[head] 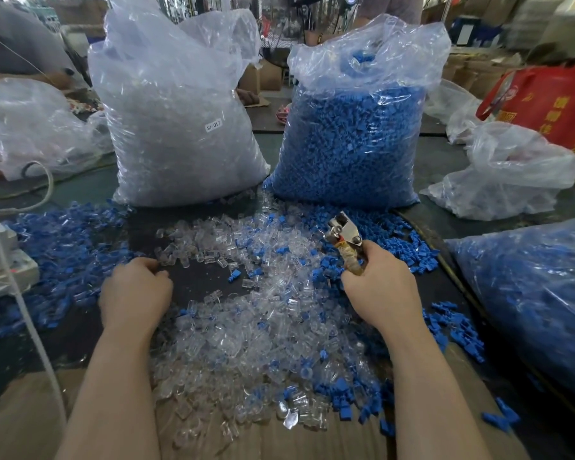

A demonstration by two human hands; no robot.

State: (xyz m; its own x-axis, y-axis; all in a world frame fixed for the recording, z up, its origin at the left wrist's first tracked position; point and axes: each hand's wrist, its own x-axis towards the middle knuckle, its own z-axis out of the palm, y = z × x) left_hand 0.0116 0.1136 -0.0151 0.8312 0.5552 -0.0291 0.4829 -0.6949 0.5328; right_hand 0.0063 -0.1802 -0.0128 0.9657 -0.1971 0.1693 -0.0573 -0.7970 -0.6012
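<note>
A tall bag of blue parts (352, 137) stands on the dark table (440, 157). Just left of it stands a bag of clear parts (180, 144) with a white label (213, 125). To its right lie a crumpled clear bag (508, 184) and a red bag (551, 101). Far to its left curls a white cable (50, 187).

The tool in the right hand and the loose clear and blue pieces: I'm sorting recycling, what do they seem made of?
Tool: shiny metal head, by its bright glints; the handles in the right hand look wrapped in yellowish tape. Clear pieces: glossy transparent plastic, probably, since the dark mat shows through. Blue pieces: opaque, matt plastic.
</note>
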